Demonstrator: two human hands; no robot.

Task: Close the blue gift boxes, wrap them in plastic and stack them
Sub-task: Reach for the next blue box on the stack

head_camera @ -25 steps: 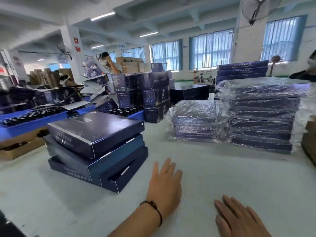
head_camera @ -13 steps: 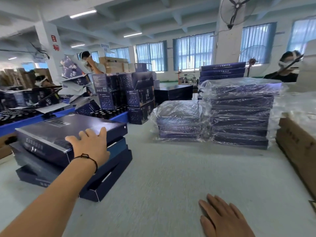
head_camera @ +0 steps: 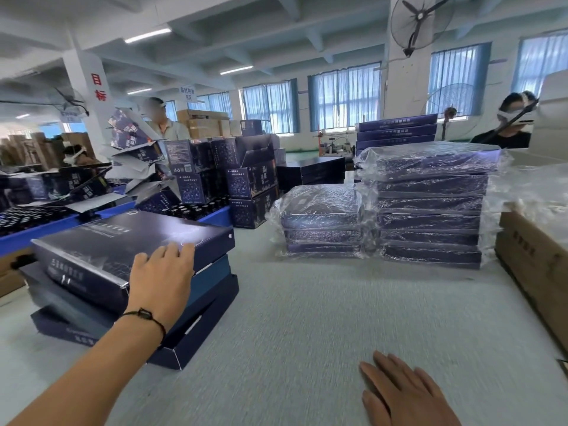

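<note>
On top gift box (head_camera: 123,244): left hand (head_camera: 161,276) resting, fingers (head_camera: 172,252) straight.

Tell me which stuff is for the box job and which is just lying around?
For the job: unwrapped boxes, left hand on the top one, wrapped stacks, right hand flat on the table.

Lying around: bottles, cartons, fan.

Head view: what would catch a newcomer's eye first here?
Most striking are the plastic-wrapped stacks of blue boxes at the far right of the table. Nearer, at left, the left hand lies on the top box of a skewed, unwrapped pile. The right hand rests flat on the table at the bottom edge.
</note>
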